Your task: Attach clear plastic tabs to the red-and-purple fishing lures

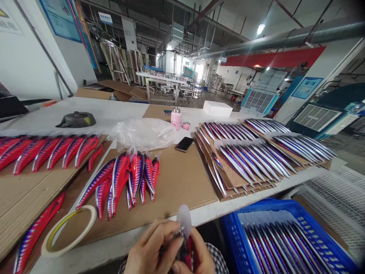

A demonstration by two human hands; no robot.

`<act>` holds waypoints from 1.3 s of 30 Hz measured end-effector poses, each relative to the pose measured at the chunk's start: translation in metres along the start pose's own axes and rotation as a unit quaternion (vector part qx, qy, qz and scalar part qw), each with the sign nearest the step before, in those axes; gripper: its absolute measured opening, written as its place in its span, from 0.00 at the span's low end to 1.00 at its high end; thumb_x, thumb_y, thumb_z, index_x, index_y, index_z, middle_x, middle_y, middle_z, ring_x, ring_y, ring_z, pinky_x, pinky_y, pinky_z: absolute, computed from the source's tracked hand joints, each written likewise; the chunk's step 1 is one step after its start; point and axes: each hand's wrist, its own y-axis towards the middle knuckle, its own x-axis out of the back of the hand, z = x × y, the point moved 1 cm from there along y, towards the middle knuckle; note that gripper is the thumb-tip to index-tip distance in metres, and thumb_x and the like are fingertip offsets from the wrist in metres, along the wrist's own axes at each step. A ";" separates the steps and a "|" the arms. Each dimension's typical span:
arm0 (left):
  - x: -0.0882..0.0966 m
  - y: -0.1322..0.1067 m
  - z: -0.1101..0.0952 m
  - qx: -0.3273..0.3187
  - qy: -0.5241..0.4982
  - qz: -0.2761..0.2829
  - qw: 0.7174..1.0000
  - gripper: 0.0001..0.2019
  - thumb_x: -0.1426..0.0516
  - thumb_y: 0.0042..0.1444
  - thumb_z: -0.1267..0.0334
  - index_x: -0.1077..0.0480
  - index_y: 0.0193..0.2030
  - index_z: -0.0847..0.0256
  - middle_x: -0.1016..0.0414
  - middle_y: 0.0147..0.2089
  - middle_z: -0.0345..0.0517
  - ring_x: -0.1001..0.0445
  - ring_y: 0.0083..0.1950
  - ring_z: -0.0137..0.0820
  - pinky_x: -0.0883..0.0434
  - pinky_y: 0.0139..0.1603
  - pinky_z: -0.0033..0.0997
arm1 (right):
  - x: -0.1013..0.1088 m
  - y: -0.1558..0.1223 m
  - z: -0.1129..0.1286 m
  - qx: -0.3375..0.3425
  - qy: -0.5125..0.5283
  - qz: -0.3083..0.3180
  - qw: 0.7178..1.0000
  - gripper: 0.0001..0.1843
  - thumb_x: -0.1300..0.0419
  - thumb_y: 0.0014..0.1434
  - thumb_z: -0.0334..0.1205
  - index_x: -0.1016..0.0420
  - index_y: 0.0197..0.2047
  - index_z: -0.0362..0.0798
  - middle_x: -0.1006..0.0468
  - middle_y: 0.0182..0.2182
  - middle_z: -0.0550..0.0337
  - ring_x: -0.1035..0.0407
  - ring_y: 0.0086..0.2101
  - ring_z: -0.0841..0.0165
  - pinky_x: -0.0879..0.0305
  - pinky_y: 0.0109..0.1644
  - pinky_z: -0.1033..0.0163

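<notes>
1. Far left: red striped fishing lures (54, 152) in a row on brown cardboard (25, 198), with one more lure (35, 228) lying lower down beside a roll of tape (93, 215).
2. Centre left: a loose bunch of red lures (125, 179) on a second cardboard sheet (185, 182), tips pointing away from the hands. Behind them, a crumpled plastic bag (142, 133) on the white surface (85, 114).
3. Centre front: left hand (149, 247) and right hand (199, 255) close together, narrow, both pinching one small lure (185, 255) at the near edge of the surface. Most of the lure hidden by the fingers, with red showing below and a pale film tip (184, 220) above.
4. Handling, as a judgement: light, stiff and slick-skinned, with a thin tip likely to bend. Safest hold along the body, between finger and thumb.
5. Centre right: phone (184, 144) on the cardboard, with a pink flask (176, 118) behind it.
6. Far right: silver lures (251, 163) on stacked cardboard, and more silver lures (285, 243) packed in a blue crate (313, 213) below the surface.
</notes>
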 end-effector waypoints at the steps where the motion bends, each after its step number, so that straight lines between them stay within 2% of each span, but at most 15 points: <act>1: 0.001 0.001 0.002 -0.021 0.021 0.015 0.999 0.06 0.44 0.59 0.63 0.29 0.42 0.52 0.24 0.37 0.38 0.24 0.33 0.27 0.27 0.35 0.19 | 0.001 0.001 0.000 0.020 -0.026 0.007 0.999 0.35 0.34 0.47 0.58 0.28 0.55 0.51 0.22 0.48 0.52 0.27 0.48 0.53 0.31 0.54 0.52; 4: 0.003 0.002 0.008 -0.054 0.072 0.047 0.995 0.08 0.45 0.59 0.67 0.30 0.43 0.51 0.24 0.39 0.37 0.23 0.36 0.25 0.27 0.38 0.16 | 0.005 0.003 0.001 0.055 -0.097 0.015 0.994 0.34 0.34 0.48 0.57 0.28 0.56 0.51 0.21 0.48 0.52 0.27 0.48 0.54 0.33 0.55 0.55; 7: 0.002 0.001 0.011 -0.054 0.080 0.048 0.994 0.09 0.47 0.59 0.70 0.31 0.43 0.52 0.26 0.39 0.37 0.23 0.37 0.25 0.28 0.39 0.16 | 0.007 0.003 -0.001 0.059 -0.124 0.030 0.990 0.35 0.34 0.48 0.56 0.28 0.57 0.51 0.21 0.49 0.52 0.27 0.48 0.54 0.31 0.53 0.57; 12: -0.003 -0.002 0.014 -0.011 0.062 0.051 0.997 0.08 0.48 0.59 0.72 0.32 0.38 0.53 0.28 0.37 0.37 0.25 0.36 0.24 0.29 0.38 0.17 | 0.009 0.001 0.000 0.065 -0.176 0.027 0.982 0.33 0.33 0.47 0.50 0.28 0.56 0.50 0.21 0.48 0.53 0.27 0.48 0.55 0.30 0.53 0.57; 16: -0.005 -0.005 0.021 -0.002 0.033 0.042 0.999 0.11 0.47 0.58 0.73 0.32 0.43 0.53 0.28 0.41 0.39 0.25 0.39 0.26 0.28 0.40 0.18 | 0.010 0.002 0.002 0.081 -0.212 0.023 0.974 0.32 0.33 0.47 0.45 0.29 0.56 0.51 0.21 0.47 0.54 0.26 0.47 0.56 0.29 0.52 0.58; 19: -0.004 -0.009 0.026 0.001 -0.021 0.056 0.998 0.15 0.46 0.56 0.75 0.30 0.45 0.51 0.28 0.43 0.39 0.25 0.38 0.26 0.27 0.40 0.19 | 0.010 0.003 0.004 0.085 -0.244 0.000 0.966 0.31 0.35 0.45 0.37 0.28 0.55 0.54 0.21 0.47 0.58 0.26 0.46 0.59 0.30 0.52 0.62; 21: -0.003 -0.011 0.024 0.026 -0.099 0.066 0.993 0.15 0.45 0.56 0.74 0.29 0.45 0.50 0.28 0.44 0.40 0.25 0.38 0.27 0.26 0.40 0.21 | 0.010 0.003 0.007 0.086 -0.259 -0.013 0.962 0.34 0.36 0.42 0.31 0.28 0.55 0.57 0.21 0.47 0.61 0.26 0.47 0.62 0.31 0.52 0.65; 24: -0.001 -0.011 0.017 0.107 -0.236 0.053 0.964 0.11 0.46 0.59 0.67 0.26 0.45 0.50 0.27 0.45 0.41 0.25 0.40 0.29 0.26 0.43 0.23 | 0.010 0.002 0.011 0.089 -0.265 -0.011 0.960 0.39 0.38 0.38 0.26 0.29 0.55 0.60 0.21 0.47 0.65 0.27 0.48 0.64 0.32 0.53 0.67; 26: -0.001 -0.011 0.014 0.164 -0.287 0.033 0.943 0.09 0.45 0.60 0.61 0.24 0.43 0.51 0.25 0.42 0.41 0.25 0.41 0.30 0.27 0.43 0.21 | 0.011 0.001 0.013 0.090 -0.276 -0.010 0.957 0.41 0.40 0.37 0.24 0.29 0.55 0.60 0.21 0.48 0.66 0.27 0.48 0.64 0.33 0.54 0.67; 28: -0.004 -0.011 0.017 0.202 -0.321 0.014 0.925 0.08 0.41 0.57 0.56 0.22 0.39 0.53 0.24 0.38 0.41 0.25 0.38 0.30 0.27 0.41 0.21 | 0.012 0.001 0.014 0.091 -0.299 -0.015 0.950 0.42 0.41 0.35 0.23 0.29 0.55 0.58 0.21 0.47 0.65 0.26 0.48 0.63 0.32 0.53 0.66; 30: -0.008 -0.012 0.026 0.229 -0.358 0.006 0.905 0.07 0.37 0.52 0.56 0.22 0.36 0.54 0.24 0.36 0.40 0.25 0.36 0.30 0.27 0.38 0.22 | 0.013 0.000 0.013 0.097 -0.324 -0.019 0.941 0.42 0.41 0.34 0.22 0.29 0.55 0.56 0.21 0.47 0.64 0.26 0.47 0.62 0.31 0.53 0.65; 33: -0.015 -0.014 0.040 0.251 -0.397 0.040 0.882 0.06 0.34 0.49 0.61 0.24 0.34 0.56 0.23 0.34 0.38 0.25 0.35 0.29 0.27 0.37 0.21 | 0.014 -0.001 0.012 0.119 -0.356 -0.024 0.926 0.43 0.41 0.34 0.22 0.30 0.56 0.57 0.21 0.47 0.65 0.26 0.47 0.63 0.30 0.52 0.65; 36: -0.018 -0.015 0.045 0.270 -0.388 0.061 0.879 0.04 0.37 0.52 0.63 0.27 0.34 0.57 0.23 0.31 0.37 0.25 0.32 0.26 0.28 0.35 0.19 | 0.014 -0.002 0.012 0.135 -0.377 -0.023 0.916 0.43 0.40 0.34 0.23 0.31 0.56 0.57 0.22 0.47 0.64 0.26 0.47 0.63 0.30 0.52 0.65; 39: -0.019 -0.016 0.042 0.272 -0.328 0.038 0.904 0.03 0.39 0.54 0.63 0.29 0.33 0.58 0.24 0.29 0.36 0.26 0.31 0.26 0.29 0.33 0.18 | 0.014 -0.002 0.013 0.148 -0.384 -0.014 0.911 0.41 0.39 0.36 0.24 0.31 0.57 0.55 0.22 0.48 0.63 0.26 0.47 0.62 0.29 0.52 0.64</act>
